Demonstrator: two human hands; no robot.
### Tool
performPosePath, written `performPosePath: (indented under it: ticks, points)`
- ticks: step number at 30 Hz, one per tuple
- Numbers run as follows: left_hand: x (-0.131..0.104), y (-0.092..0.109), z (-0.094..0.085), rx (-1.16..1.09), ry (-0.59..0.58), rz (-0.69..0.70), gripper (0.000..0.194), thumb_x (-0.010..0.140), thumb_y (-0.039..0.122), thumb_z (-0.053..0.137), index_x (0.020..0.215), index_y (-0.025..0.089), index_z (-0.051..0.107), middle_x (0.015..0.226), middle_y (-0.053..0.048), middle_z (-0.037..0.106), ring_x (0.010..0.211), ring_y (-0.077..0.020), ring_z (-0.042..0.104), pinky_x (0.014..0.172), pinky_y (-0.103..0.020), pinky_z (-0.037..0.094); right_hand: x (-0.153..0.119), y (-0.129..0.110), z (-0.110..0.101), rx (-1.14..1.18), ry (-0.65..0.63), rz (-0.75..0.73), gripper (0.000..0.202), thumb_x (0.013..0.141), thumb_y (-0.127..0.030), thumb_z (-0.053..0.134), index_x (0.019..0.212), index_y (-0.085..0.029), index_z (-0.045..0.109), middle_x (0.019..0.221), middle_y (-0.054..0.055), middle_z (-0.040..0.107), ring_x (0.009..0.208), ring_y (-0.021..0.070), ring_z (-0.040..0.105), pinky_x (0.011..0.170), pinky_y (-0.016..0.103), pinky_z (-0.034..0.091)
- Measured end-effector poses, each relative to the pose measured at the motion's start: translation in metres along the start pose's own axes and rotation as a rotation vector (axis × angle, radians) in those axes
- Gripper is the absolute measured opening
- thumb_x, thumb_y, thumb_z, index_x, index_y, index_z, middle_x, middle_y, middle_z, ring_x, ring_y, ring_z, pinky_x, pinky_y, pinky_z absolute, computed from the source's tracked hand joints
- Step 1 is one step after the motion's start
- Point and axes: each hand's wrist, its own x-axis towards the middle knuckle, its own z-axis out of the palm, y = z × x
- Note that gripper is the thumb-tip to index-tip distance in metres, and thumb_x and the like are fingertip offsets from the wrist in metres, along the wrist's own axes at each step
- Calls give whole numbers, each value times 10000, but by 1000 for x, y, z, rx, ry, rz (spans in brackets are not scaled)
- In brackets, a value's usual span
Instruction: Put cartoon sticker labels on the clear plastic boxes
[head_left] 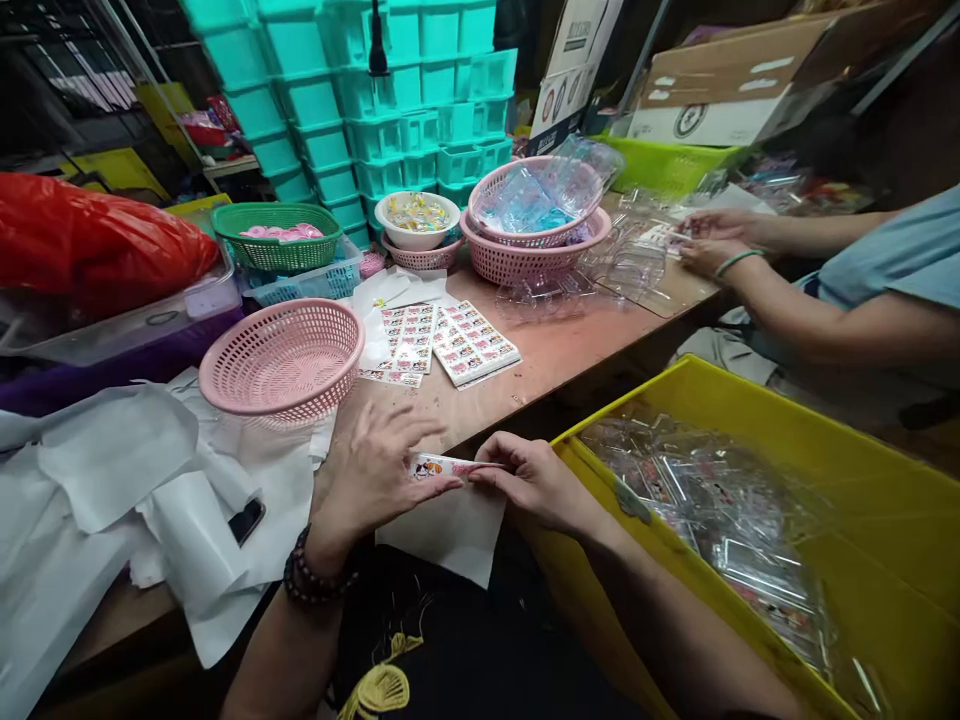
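- Here we are at the left hand (371, 455): one end of one printed strip (450, 468) sits in the crook of thumb and index finger, the other fingers loosely fanned, all just in front and to the right of our landmark, the near pink basket (281, 355).
- And the right hand (532, 480), farther right of the basket, pinches the strip's other end between thumb and forefinger.
- Below both hands, one white sheet (450, 535).
- Right beside the basket, two groups of printed sheets (476, 345); sheets per group, too tight to count!
- In front and left of it, a heap of white paper (202, 520), with one dark object (247, 520) among the folds.
- Behind the basket: one green basket (277, 255) of pink pieces, over one blue basket (304, 285).
- Behind and right: one white bowl (386, 228) of small packets on a pink basket, then two stacked pink baskets (506, 262) with clear plastic on top.
- Well to its right, one yellow bin (862, 480) holds clear cases, too jumbled to count; beyond, a co-worker's two hands (716, 245).
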Motion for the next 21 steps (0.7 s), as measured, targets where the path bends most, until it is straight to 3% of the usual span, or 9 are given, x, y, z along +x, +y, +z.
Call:
performPosePath:
  ticks: [2, 4, 7, 14, 16, 19, 21]
  points:
    - [4, -1, -1, -89, -184, -9, 186, 814, 397, 769, 925, 248, 772, 893, -12, 783, 929, -228, 684, 1072, -469, 406, 1, -3, -2, 2, -43, -13, 187, 848, -330, 654, 741, -178, 673, 657, 12, 684, 603, 130, 593, 532, 222, 435]
    - [7, -3, 1, -208, -275, -70, 183, 844, 391, 734, 839, 215, 786, 762, -11, 767, 712, -165, 666, 789, -308, 524, 2, -3, -4, 19, -51, -46, 204, 839, -349, 668, 737, -175, 703, 694, 28, 702, 638, 139, 616, 571, 232, 465]
    - [10, -5, 6, -295, -304, -199, 215, 817, 384, 746, 827, 176, 800, 682, -22, 748, 571, -123, 600, 504, -203, 396, 2, 2, -5, 67, 4, -70, 212, 792, -388, 727, 778, -177, 745, 772, 48, 731, 698, 163, 659, 624, 255, 510]
    - [10, -8, 17, -366, -404, -466, 364, 712, 488, 779, 689, 126, 760, 533, -2, 635, 469, -94, 477, 428, -203, 288, -3, 10, -7, 35, 95, -70, 237, 837, -397, 681, 762, -182, 747, 719, 37, 738, 645, 155, 649, 597, 255, 503]
    - [10, -11, 21, -393, -416, -482, 395, 697, 513, 779, 680, 119, 752, 541, 0, 628, 482, -92, 462, 442, -206, 291, -4, 9, -8, -3, 88, -89, 213, 824, -395, 701, 833, -184, 736, 745, 31, 725, 664, 148, 639, 618, 253, 507]
    - [9, -16, 26, -419, -418, -451, 415, 700, 530, 776, 673, 117, 755, 580, -11, 645, 517, -95, 468, 467, -209, 299, -2, 9, -7, 27, 34, -52, 392, 738, -418, 786, 1047, -187, 719, 810, 21, 704, 714, 149, 631, 629, 251, 508]
    - [8, -17, 28, -416, -411, -412, 377, 720, 498, 771, 704, 121, 778, 597, -13, 654, 530, -95, 464, 476, -212, 290, 0, 11, -5, 97, -8, 14, 374, 730, -428, 784, 1006, -178, 738, 806, 24, 707, 722, 153, 637, 630, 255, 506]
